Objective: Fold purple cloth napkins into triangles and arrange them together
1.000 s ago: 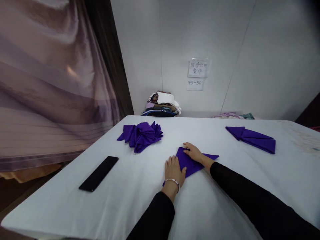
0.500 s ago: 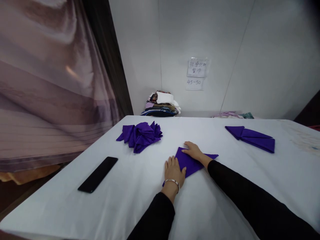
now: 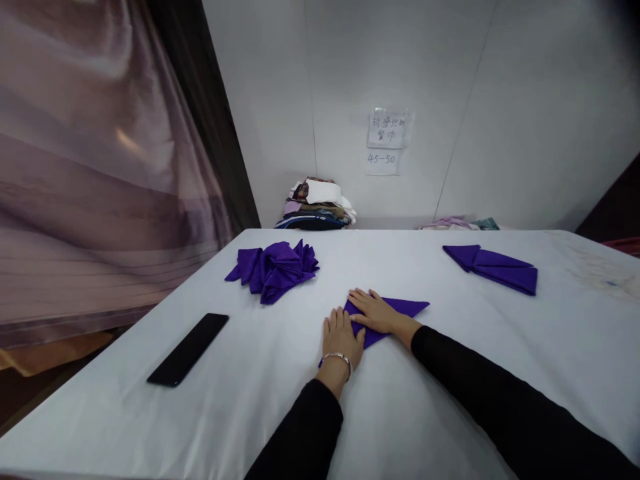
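A purple cloth napkin, folded into a triangle, lies on the white-covered table in front of me. My left hand, with a silver bracelet at the wrist, rests flat over its left side, fingers stretched out. Flat on the upper left part of the napkin lies my right hand, fingers extended and close to the left one. Both palms cover much of the cloth, so the folds under them are hidden.
Crumpled purple napkins lie at the back left. A folded purple napkin is at the back right. Nearer on the left is a flat black slab. Behind the white table, folded clothes are stacked by the wall.
My right hand has slid left and flattened on the napkin, closer to my left hand. The left hand stays on the cloth. The whole view has shifted slightly.
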### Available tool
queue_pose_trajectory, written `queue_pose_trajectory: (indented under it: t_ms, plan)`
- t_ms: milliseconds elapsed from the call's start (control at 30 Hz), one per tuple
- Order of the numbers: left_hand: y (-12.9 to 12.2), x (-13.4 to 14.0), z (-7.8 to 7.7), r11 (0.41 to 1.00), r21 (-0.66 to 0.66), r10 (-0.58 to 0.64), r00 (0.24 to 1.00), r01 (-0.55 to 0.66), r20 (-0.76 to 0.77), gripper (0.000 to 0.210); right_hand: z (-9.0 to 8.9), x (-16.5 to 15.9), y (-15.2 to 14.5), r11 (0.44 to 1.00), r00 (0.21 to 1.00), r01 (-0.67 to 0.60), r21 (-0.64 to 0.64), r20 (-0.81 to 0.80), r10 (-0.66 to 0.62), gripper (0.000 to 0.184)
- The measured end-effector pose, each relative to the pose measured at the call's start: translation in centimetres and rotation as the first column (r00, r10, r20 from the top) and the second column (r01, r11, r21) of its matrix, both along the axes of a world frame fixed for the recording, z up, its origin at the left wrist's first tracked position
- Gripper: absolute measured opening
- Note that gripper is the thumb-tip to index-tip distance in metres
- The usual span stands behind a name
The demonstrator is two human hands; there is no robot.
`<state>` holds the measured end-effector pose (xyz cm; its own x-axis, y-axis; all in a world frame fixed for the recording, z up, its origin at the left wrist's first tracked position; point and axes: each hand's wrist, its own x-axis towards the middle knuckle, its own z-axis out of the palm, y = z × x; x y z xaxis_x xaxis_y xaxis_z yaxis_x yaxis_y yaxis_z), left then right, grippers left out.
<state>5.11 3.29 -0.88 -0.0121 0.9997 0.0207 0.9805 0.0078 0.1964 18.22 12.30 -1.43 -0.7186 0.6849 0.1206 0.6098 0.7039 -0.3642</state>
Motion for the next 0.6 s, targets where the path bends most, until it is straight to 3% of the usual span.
queue_pose_trajectory:
  t_ms: [200, 400, 533, 600]
  plan:
    - [-1.5, -2.4, 0.1, 1.0, -0.017, -0.008, 0.998, 0.007, -0.058, 0.059, 0.1, 0.1, 0.2, 1.0, 1.0, 0.001, 0.014, -0.014, -0.001, 0.061]
    - [-4.7, -7.4, 0.4, 0.992, -0.056, 0.105, 0.987, -0.113, -0.119, 0.051, -0.2, 0.2, 0.2, 1.0, 1.0, -0.005, 0.014, 0.0, 0.005, 0.063]
    - [-5.9, -8.8, 0.7, 0.979, -0.018, 0.202, 0.979, -0.202, -0.037, 0.049, -0.2, 0.2, 0.3, 0.999, 0.998, -0.011, 0.03, 0.06, 0.009, 0.065]
    - [-6.0, -8.5, 0.9, 0.98, 0.037, 0.193, 0.98, -0.195, 0.054, 0.046, -0.1, 0.2, 0.2, 0.999, 0.996, -0.018, 0.045, 0.093, 0.014, 0.067]
